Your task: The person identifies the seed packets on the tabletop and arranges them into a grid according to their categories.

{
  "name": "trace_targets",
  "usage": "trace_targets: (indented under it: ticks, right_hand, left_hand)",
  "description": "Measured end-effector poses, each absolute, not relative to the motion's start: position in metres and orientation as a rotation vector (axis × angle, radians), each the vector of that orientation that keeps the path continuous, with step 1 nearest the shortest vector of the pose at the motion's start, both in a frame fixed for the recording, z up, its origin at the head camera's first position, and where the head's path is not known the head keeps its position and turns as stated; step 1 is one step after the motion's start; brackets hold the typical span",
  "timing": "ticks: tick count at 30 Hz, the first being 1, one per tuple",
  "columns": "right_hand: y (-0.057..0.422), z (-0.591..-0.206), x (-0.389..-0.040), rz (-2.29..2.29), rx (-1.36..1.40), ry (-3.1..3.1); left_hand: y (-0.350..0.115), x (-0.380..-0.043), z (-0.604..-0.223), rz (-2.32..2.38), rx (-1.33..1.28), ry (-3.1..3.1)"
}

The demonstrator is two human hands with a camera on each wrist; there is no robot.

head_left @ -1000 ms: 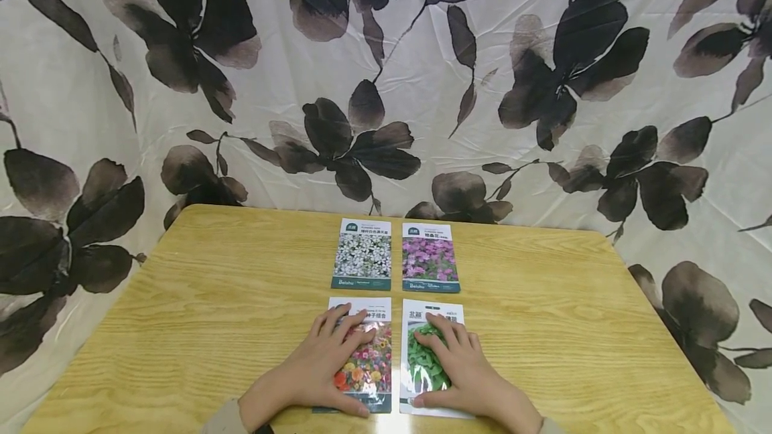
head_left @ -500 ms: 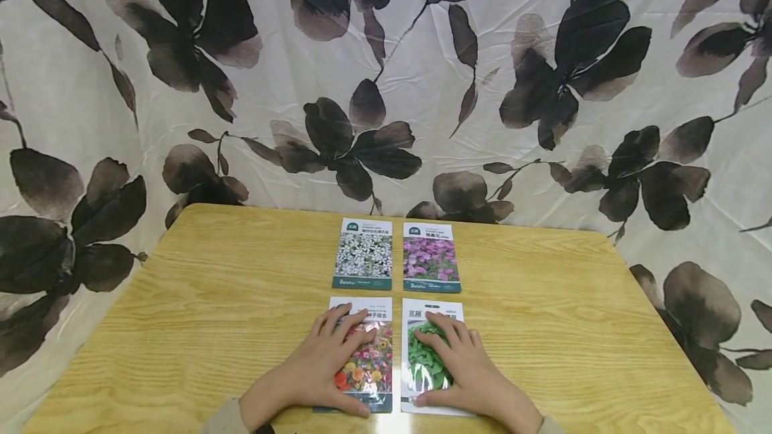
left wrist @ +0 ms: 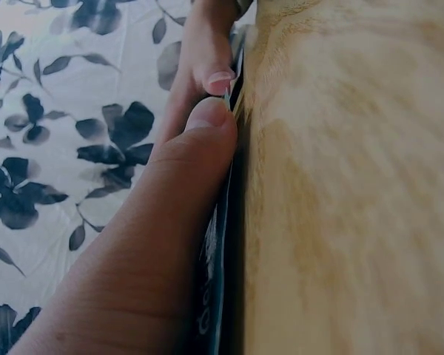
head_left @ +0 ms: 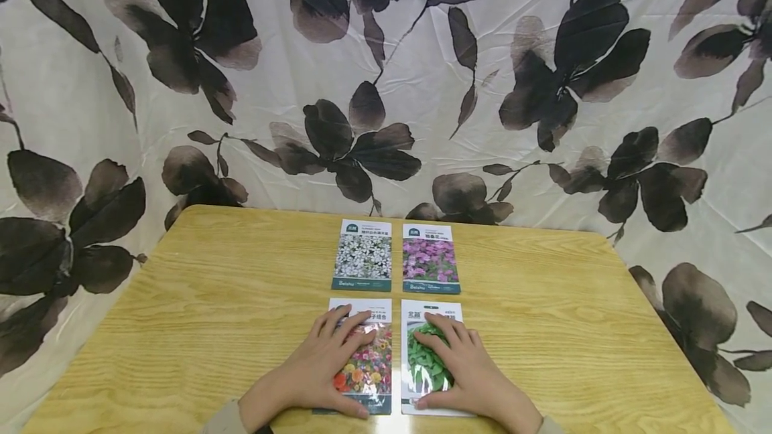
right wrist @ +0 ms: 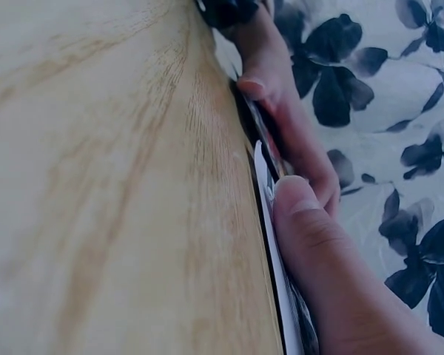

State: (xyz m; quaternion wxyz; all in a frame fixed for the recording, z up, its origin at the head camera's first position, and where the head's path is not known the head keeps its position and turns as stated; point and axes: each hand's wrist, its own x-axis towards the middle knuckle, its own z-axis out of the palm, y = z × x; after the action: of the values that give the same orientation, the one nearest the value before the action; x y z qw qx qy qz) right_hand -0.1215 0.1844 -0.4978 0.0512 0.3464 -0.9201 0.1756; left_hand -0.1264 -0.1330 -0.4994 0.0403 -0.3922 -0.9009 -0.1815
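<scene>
My left hand (head_left: 322,367) rests with spread fingers on a seed packet printed with mixed colourful flowers (head_left: 374,353), at the near left of a group of packets. Beside it, my right hand (head_left: 467,367) lies on a white seed packet with green leaves (head_left: 425,360), fingers spread across its upper part and thumb near its lower left. In the left wrist view the left thumb (left wrist: 200,140) lies along the packet's face. The right wrist view has the right thumb (right wrist: 318,237) on the white packet's edge (right wrist: 270,222). Both packets lie flat, partly covered by the hands.
Behind them lie a white-flower seed packet (head_left: 363,256) and a purple-flower seed packet (head_left: 429,260), side by side. All are on a wooden table (head_left: 229,300). A floral cloth (head_left: 458,99) hangs behind the table's far edge.
</scene>
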Motion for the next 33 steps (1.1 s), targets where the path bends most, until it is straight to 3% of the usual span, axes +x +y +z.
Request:
trace_targets:
  ticks: [33]
  right_hand:
    - [0.1829,-0.4987,-0.1236,0.553,1.055,-2.687]
  left_hand:
    - [-0.1339,-0.1280,-0.4999,-0.595,-1.192,-2.663]
